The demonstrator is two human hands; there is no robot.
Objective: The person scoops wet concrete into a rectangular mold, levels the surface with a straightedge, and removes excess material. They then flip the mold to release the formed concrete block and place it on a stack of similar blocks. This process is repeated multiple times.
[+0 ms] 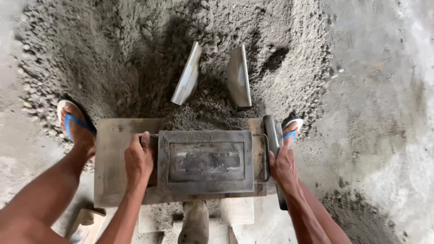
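Here, seen from above, the left hand (138, 158) is curled closed around the wire handle at the left end of a rectangular metal brick mould (205, 161), knuckles up, its forearm rising from the lower left. The right hand (283, 168) is closed on the matching wire handle at the mould's right end, thumb side toward the mould, its forearm running in from the lower right. The mould lies flat on a wooden board (113, 158), centred between the two hands. Just beyond the board, two flat metal plates (189, 74) stand tilted in a heap of grey sandy mix (126, 49). A foot in a blue sandal (74, 124) rests left of the board.
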